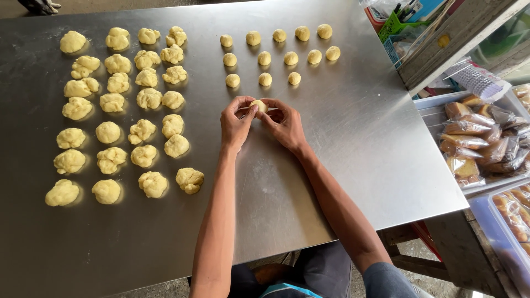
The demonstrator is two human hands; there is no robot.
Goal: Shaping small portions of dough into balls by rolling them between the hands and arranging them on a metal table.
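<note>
Head view: left hand (236,124) and right hand (284,126) pinch one dough ball (258,105) mid-frame; thirteen smooth balls (265,58) sit above, many rough lumps (118,110) remain at left.

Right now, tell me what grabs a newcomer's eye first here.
Both hands, left hand and right hand, pinch one small dough ball at the middle of the steel table. Rough dough lumps fill its left side; smooth rolled balls line up beyond the hands.

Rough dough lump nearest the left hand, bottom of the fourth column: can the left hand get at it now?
Probably yes. The lump lies on bare table beside the forearm, but the left hand and right hand hold a dough ball.
</note>
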